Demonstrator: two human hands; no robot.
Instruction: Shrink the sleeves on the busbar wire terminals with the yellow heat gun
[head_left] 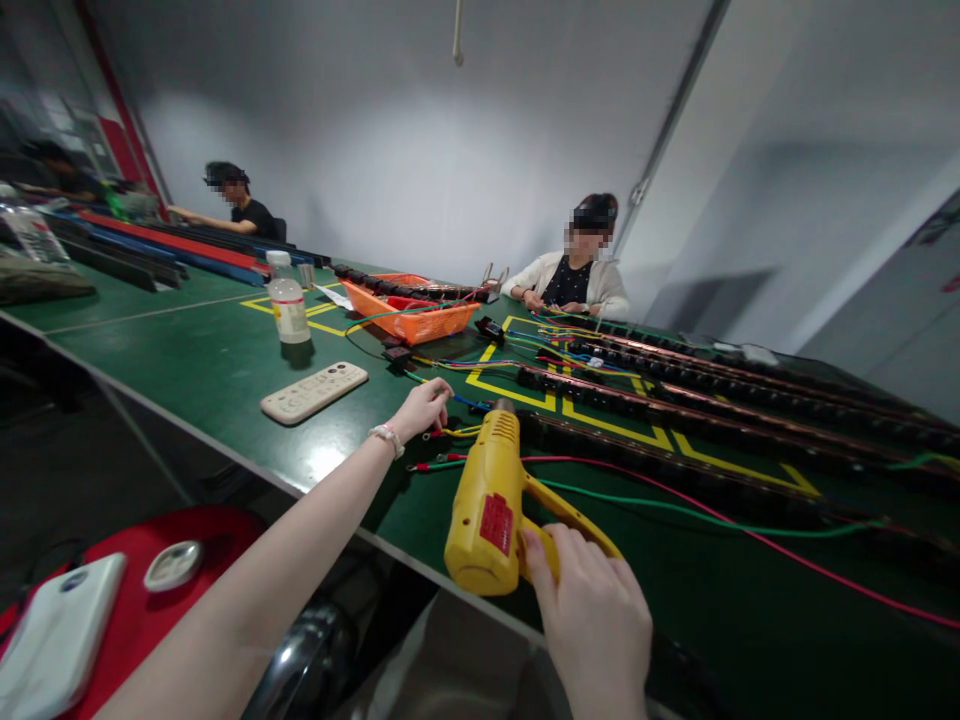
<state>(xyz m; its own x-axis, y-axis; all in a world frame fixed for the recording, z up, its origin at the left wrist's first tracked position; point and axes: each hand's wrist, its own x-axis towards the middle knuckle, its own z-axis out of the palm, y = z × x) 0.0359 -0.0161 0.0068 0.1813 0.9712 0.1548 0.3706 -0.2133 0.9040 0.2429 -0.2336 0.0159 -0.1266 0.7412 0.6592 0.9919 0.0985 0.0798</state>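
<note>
My right hand [589, 605] is wrapped round the handle of a yellow heat gun [487, 500], whose nozzle points away from me toward the wires. My left hand [424, 410], with a band on its wrist, pinches a blue wire [466, 402] just beyond the nozzle. Yellow wires [457, 433] with ring terminals lie just under that hand. Closer to me, a red wire [622, 470] and a green wire [675, 507] with red-sleeved ends run off to the right. The wires lead to a long black bar assembly [600, 440] on the green table.
A beige phone [315, 393] and a bottle [288, 305] stand left on the green table [187, 340]. Behind are an orange basket [420, 322] and more bar assemblies [720, 375]. A co-worker [574, 270] sits opposite. A red stool [202, 530] holds a white device [64, 635].
</note>
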